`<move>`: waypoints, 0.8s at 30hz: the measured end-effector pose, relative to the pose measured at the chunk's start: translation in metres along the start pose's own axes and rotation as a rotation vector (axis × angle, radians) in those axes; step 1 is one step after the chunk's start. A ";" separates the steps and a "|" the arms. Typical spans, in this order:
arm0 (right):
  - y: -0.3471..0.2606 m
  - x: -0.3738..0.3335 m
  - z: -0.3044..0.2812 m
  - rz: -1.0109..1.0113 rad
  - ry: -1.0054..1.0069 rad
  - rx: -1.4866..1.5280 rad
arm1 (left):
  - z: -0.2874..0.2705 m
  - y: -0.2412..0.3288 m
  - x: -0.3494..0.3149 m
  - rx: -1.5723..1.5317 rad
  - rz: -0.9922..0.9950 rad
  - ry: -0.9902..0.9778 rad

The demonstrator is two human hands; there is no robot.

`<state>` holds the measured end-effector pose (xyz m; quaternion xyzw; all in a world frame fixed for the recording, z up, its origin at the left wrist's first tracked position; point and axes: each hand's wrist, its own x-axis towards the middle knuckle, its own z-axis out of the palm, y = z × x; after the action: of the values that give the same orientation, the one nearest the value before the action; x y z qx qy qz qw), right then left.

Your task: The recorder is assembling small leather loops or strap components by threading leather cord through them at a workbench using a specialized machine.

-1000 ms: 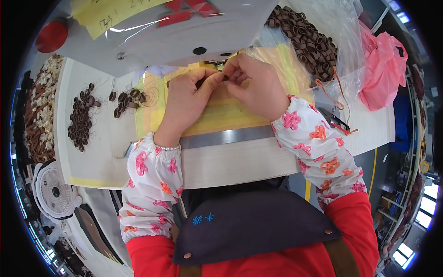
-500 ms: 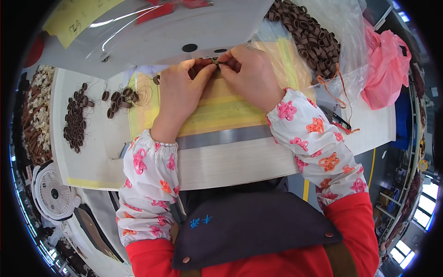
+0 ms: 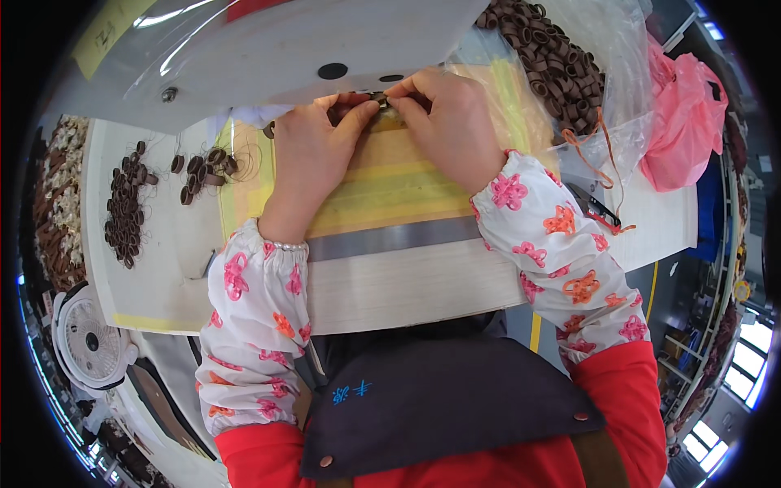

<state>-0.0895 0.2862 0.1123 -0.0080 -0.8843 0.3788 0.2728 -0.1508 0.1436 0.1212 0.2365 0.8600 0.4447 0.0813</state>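
Observation:
Both hands meet under the edge of a large white machine head [image 3: 285, 69] that looks like a sewing machine. My left hand [image 3: 313, 146] has its thumb and forefinger pinched by the needle area. From the other side my right hand [image 3: 455, 114] pinches at the same spot, fingertips close to the left ones. Whatever they grip is small, dark and mostly hidden by the fingers and the machine. Below them lies the work surface covered with yellow tape [image 3: 374, 191]. One brown loop shows partly behind my left hand.
Brown loops with trailing threads [image 3: 126, 203] lie in a cluster at left, a smaller group [image 3: 199, 175] nearer the machine. At right are a clear bag of brown loops [image 3: 561, 77], a pink plastic bag [image 3: 683, 122] and thread snips [image 3: 594, 207]. A white fan [image 3: 91, 337] stands lower left.
My right hand has shifted slightly up and my left slightly left, both still pinching at the same spot. The machine and the left-hand loops appear a little further left in the picture.

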 end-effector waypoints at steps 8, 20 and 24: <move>-0.001 0.002 0.000 -0.024 0.001 -0.017 | 0.001 -0.008 0.003 -0.070 0.051 0.054; 0.001 0.008 -0.004 -0.047 -0.065 -0.083 | -0.001 -0.007 0.005 -0.048 0.055 0.008; -0.002 0.009 -0.001 -0.012 -0.062 -0.097 | -0.005 -0.012 0.006 -0.068 -0.109 -0.017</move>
<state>-0.0969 0.2869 0.1187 -0.0040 -0.9097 0.3339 0.2468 -0.1620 0.1372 0.1145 0.1900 0.8554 0.4664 0.1206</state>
